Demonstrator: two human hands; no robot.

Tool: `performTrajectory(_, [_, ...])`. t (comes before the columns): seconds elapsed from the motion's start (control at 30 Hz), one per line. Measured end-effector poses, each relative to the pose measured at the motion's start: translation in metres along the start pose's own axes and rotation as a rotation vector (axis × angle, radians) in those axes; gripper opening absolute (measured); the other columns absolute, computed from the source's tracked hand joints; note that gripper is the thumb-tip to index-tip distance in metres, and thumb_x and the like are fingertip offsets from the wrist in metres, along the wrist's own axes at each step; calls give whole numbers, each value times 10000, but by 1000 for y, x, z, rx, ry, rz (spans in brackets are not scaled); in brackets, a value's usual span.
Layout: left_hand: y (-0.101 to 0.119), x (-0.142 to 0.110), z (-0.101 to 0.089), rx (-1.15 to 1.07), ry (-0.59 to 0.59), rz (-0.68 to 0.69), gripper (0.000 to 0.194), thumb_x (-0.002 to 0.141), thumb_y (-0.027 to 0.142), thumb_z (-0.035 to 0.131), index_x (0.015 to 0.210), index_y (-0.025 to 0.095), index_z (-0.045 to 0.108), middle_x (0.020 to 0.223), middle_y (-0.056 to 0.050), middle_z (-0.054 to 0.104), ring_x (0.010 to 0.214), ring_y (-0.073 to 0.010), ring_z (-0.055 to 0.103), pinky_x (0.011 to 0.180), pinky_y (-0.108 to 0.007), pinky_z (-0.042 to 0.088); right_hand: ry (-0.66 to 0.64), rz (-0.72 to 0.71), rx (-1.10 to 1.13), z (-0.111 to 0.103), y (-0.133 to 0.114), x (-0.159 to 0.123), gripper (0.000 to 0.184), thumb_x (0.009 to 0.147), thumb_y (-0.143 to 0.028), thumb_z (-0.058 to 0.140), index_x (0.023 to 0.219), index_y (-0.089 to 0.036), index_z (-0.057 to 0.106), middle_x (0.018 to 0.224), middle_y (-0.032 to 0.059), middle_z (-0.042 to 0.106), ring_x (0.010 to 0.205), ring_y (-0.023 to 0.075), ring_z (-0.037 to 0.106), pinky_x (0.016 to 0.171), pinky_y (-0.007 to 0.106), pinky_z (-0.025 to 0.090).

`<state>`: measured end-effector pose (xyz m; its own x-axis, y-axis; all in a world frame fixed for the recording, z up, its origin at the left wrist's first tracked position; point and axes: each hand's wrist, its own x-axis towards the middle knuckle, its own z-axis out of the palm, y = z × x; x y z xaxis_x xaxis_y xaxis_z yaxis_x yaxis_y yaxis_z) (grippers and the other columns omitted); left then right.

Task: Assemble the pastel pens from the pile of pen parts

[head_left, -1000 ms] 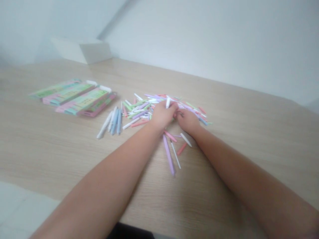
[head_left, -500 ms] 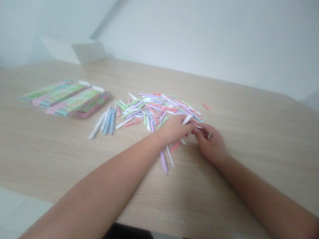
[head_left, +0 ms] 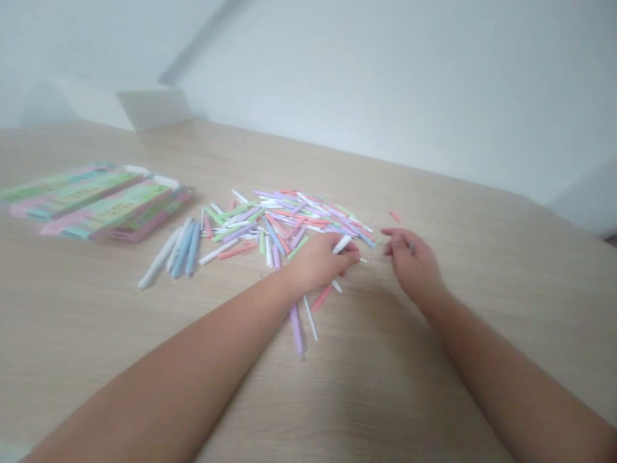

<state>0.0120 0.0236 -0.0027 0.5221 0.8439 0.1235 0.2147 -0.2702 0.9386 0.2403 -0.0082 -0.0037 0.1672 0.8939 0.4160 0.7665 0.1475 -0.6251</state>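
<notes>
Gripping a white tube (head_left: 342, 244) in the curled left hand (head_left: 324, 262), probably for steadiness; beside the half-curled right hand (head_left: 412, 260), cannot tell about any held thing.

The pile of pen parts (head_left: 299, 215) mixes white, lilac, light green, coral and pale blue, and the piece (head_left: 342, 244) in the left hand (head_left: 318, 262) is white. Of the pens (head_left: 180, 247) set side by side, two are whitish and two light blue, while the long barrel (head_left: 297, 331) is lilac, the thin stick (head_left: 311, 318) white and the short tube (head_left: 322, 298) coral. The cartons (head_left: 106, 212) carry patches of pink, light green and turquoise, the tabletop (head_left: 409, 386) is pale beige with streaky wood grain, and the wall (head_left: 385, 83) is bluish white.
</notes>
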Motion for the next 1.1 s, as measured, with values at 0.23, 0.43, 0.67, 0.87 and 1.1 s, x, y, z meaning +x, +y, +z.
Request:
performTrajectory(0.23, [0,-2,-2,89,19,-50,233,863,415,640,909,201,720,698,-9,692,617,-145,643,564,-248,457,3,315,-567,-36,105,97,635,961,-473,546,1498,-134,552,1310,250,669,1173,372,639,967,475,466])
performTrajectory(0.43, [1,0,-4,170,70,5,196,877,388,606,872,220,706,724,-5,695,655,-150,629,593,-255,433,-8,334,-590,-25,129,130,589,969,-518,564,1395,-122,659,1344,268,656,1189,368,632,931,457,449])
performTrajectory(0.67, [8,-2,-6,245,99,4,210,880,393,584,850,225,706,740,-14,693,667,-163,603,587,-262,408,-25,297,-566,-2,116,151,519,992,-412,502,1230,-13,733,1164,338,696,1008,293,680,767,416,398])
performTrajectory(0.87, [14,-7,-4,267,97,19,226,893,420,582,846,237,706,761,-14,710,696,-183,631,629,-287,430,-102,200,-543,19,91,143,469,965,-407,544,1210,-68,756,1179,271,725,1006,293,676,808,386,436])
performTrajectory(1.1, [10,-4,-4,305,116,76,220,901,401,566,867,231,702,811,-28,718,725,-191,623,656,-296,417,-252,56,-442,60,34,114,407,918,-428,590,1192,-190,774,1167,132,770,1038,281,693,842,342,495])
